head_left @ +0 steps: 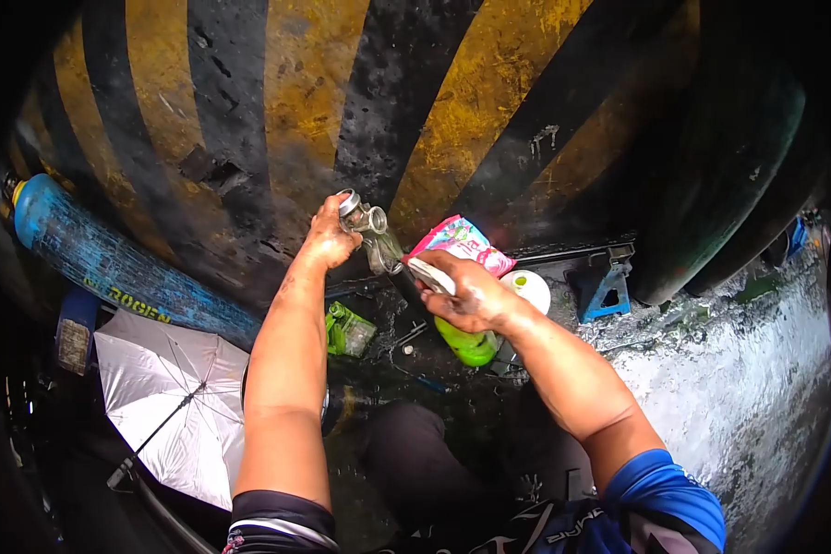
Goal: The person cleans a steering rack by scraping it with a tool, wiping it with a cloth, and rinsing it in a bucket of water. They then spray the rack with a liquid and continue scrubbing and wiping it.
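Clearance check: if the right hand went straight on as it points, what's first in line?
Likely the metal fitting in the left hand; the right hand points up-left at it, depth unclear.

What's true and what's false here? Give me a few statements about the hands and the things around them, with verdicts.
The left hand holds a metal fitting. True.
The right hand is empty. False: it grips a pink packet.
The green bottle is in the left hand. False: it lies below the right hand.
An open white umbrella lies at lower left. True.
The gas cylinder is red. False: it is blue.
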{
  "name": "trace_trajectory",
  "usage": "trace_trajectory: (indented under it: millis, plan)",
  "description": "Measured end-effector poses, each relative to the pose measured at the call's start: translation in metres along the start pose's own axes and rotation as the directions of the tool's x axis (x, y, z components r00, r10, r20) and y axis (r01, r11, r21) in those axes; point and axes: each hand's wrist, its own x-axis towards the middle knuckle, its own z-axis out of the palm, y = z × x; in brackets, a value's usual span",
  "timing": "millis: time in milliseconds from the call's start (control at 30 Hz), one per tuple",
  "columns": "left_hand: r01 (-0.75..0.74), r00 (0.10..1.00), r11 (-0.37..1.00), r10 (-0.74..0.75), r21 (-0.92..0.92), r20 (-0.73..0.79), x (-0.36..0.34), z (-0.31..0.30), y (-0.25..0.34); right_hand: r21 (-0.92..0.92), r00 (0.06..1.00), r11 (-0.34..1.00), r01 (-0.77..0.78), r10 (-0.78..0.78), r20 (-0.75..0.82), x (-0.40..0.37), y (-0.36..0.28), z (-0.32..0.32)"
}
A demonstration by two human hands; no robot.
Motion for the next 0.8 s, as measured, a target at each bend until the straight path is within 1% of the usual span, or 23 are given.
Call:
trace_trajectory:
  millis: [67,100,133,167,200,233,267,300,333,400,467,533,600,633,667,700,733,767,800]
  plan:
    - [0.038,0.999,0.999,-0.038,-0.029,0.026,-0.002,0.0,0.007,-0.048,0.999,0.999,-0.02,0.018,-0.045,0.013,-0.006,0.01]
    - [0.055,0.998,0.999,-0.055,0.001,0.042,-0.002,-0.002,0.009,-0.05,0.998,0.998,-0.031,0.028,-0.052,0.017,-0.007,0.013]
    - [0.052,0.997,0.999,-0.052,-0.005,0.054,-0.001,-0.003,0.009,-0.067,0.997,0.997,0.025,-0.03,-0.068,0.02,-0.006,0.015]
    - [0.016,0.999,1.0,-0.016,0.002,0.039,0.001,-0.004,0.006,-0.084,0.993,0.993,0.079,-0.086,-0.079,0.024,-0.004,0.018]
    - [-0.015,0.999,1.0,0.015,0.009,0.029,-0.002,-0.001,0.002,-0.033,0.988,0.992,0.122,-0.125,-0.086,0.028,-0.001,0.02]
    - [0.013,0.999,1.0,-0.014,0.027,0.039,-0.006,0.003,0.001,-0.057,0.993,0.995,0.084,-0.089,-0.081,0.028,-0.003,0.019]
    - [-0.03,0.999,0.999,0.031,-0.02,0.024,-0.003,-0.002,0.002,-0.08,0.996,0.996,0.047,-0.053,-0.076,0.029,-0.006,0.017]
    - [-0.035,0.999,0.999,0.035,0.003,0.011,-0.003,-0.002,0.001,-0.118,0.992,0.991,0.068,-0.08,-0.101,0.031,-0.004,0.02]
    - [-0.036,0.999,0.999,0.036,0.027,0.001,-0.004,-0.002,0.001,-0.164,0.988,0.981,0.104,-0.121,-0.092,0.033,-0.005,0.02]
    - [-0.01,0.999,0.999,0.012,-0.032,0.033,-0.009,-0.009,0.007,0.077,0.998,0.995,0.055,-0.053,-0.035,0.04,-0.004,0.026]
    - [0.027,0.994,0.995,-0.016,-0.098,0.108,-0.003,-0.01,-0.006,-0.077,0.99,0.988,0.133,-0.137,-0.045,0.041,-0.005,0.026]
    - [0.006,0.998,0.985,0.004,-0.172,0.062,-0.006,-0.009,-0.012,-0.242,0.989,0.96,0.138,-0.148,-0.026,0.042,0.003,0.023]
    - [0.069,0.998,0.995,-0.07,-0.075,-0.007,-0.016,-0.013,0.004,-0.276,0.986,0.949,0.15,-0.166,-0.033,0.04,0.005,0.022]
    - [0.098,0.995,0.989,-0.101,-0.112,-0.021,-0.014,-0.01,0.002,-0.279,0.999,0.96,0.036,-0.042,-0.014,0.039,0.0,0.021]
    - [0.128,0.99,0.981,-0.134,-0.143,-0.035,-0.014,-0.008,-0.002,-0.28,1.0,0.96,0.024,-0.028,-0.012,0.038,0.004,0.022]
    - [0.102,0.992,0.977,-0.113,-0.186,-0.055,-0.013,-0.007,-0.004,-0.279,1.0,0.96,0.003,-0.009,-0.02,0.039,0.007,0.023]
    - [0.103,0.992,0.976,-0.115,-0.19,-0.048,-0.013,-0.005,-0.004,-0.279,1.0,0.96,-0.014,0.005,-0.031,0.041,0.014,0.022]
    - [0.107,0.991,0.979,-0.12,-0.172,-0.065,-0.013,-0.003,-0.004,-0.266,0.997,0.962,0.052,-0.065,-0.04,0.041,0.022,0.024]
    - [0.115,0.988,0.982,-0.129,-0.153,-0.083,-0.013,-0.002,-0.004,-0.266,0.997,0.963,0.048,-0.06,-0.037,0.041,0.03,0.023]
